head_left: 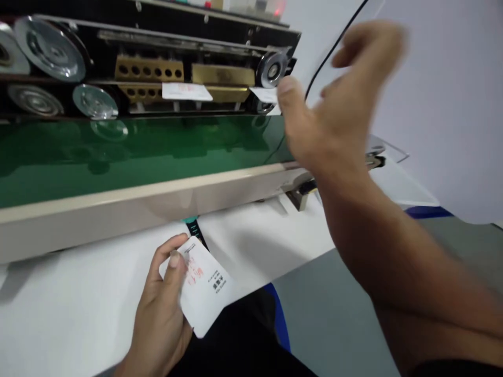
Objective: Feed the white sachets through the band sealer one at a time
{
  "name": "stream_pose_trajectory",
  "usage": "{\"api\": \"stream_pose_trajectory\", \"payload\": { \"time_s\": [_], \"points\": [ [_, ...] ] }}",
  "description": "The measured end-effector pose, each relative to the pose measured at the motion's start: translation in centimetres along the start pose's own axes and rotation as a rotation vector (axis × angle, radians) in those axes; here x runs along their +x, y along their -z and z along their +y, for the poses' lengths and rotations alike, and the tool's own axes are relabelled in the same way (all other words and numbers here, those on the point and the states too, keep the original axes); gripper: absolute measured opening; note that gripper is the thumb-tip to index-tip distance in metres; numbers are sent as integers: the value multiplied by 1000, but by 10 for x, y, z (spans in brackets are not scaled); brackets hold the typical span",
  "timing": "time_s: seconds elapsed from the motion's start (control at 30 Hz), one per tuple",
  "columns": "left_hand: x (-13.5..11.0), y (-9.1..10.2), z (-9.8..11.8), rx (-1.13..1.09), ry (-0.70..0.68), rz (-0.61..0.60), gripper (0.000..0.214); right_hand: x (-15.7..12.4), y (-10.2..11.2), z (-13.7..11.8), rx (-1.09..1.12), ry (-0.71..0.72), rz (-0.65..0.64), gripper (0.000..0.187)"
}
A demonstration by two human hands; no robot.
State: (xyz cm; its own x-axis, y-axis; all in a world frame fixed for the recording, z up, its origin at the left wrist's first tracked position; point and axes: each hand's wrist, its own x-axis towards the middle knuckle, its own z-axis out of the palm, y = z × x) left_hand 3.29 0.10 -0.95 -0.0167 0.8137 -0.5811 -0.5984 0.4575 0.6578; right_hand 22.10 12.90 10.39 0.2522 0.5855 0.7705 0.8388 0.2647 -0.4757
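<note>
Two hands are in view at a belt-fed machine. Fingers of the left hand point(159, 301): closed on a white packet point(206, 296), thumb laid flat over its upper-left part, the other fingers behind. The packet is tilted, its printed face – black characters and red marks – turned up toward the camera. Position: over the front edge of the white surface point(86, 293), near the person's dark clothing. Fingers of the right hand point(334, 112): released, thumb and fingers standing apart, with motion blur on the hand. The thumb tip overlaps the edge of a second packet point(263, 95); contact between them cannot be determined.

The second packet is at the machine's right-hand end, beside a metal roller point(272, 70). Left of it, a third packet point(186, 92) with red marks projects from between the brass-coloured blocks – one upper and lower pair point(149, 68) drilled with a row of holes, the other pair point(223, 76) plain. Larger metal discs point(51, 50) are mounted farther left on the black frame.

Below the blocks runs a glossy green belt point(157, 157), bordered in front by a pale rail point(137, 207). Under the rail, a black strip point(196, 230) with teal markings lies on the surface. A black cable point(332, 50) hangs behind the right hand.
</note>
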Motion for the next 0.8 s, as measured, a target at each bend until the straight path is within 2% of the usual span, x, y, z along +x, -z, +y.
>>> {"api": "stream_pose_trajectory", "payload": {
  "time_s": [0.03,0.07,0.1,0.2,0.23,0.3,0.37,0.47,0.53,0.63,0.7,0.8],
  "points": [
    [0,-1,0,-7,-22,12,28,-23,11,-8,37,162,10,32],
    [0,-3,-1,-22,-45,18,24,-48,21,-14,113,167,-66,23],
    [-1,-4,-1,-42,-67,23,21,-73,30,-18,175,138,-249,25],
    [-2,-7,-3,-79,-101,48,17,-139,42,-21,385,-195,-890,29],
    [-1,-6,-4,-75,-110,60,16,-155,42,-20,471,-329,-1032,29],
    [2,-1,-9,-51,-125,70,19,-173,38,-17,668,-560,-1156,29],
    [7,7,-16,-39,-169,16,29,-176,32,-14,866,-752,-1111,29],
    [16,18,-26,-2,-279,-134,41,-165,24,-9,1077,-911,-887,29],
    [18,18,-29,30,-339,-214,45,-157,20,-6,1097,-885,-706,30],
    [13,10,-30,61,-339,-233,55,-158,12,-8,1061,-834,-496,41],
    [9,5,-29,62,-306,-202,62,-169,9,-14,1101,-881,-481,49],
    [11,3,-30,54,-269,-195,71,-182,9,-21,1160,-930,-654,46]
  ]
}}
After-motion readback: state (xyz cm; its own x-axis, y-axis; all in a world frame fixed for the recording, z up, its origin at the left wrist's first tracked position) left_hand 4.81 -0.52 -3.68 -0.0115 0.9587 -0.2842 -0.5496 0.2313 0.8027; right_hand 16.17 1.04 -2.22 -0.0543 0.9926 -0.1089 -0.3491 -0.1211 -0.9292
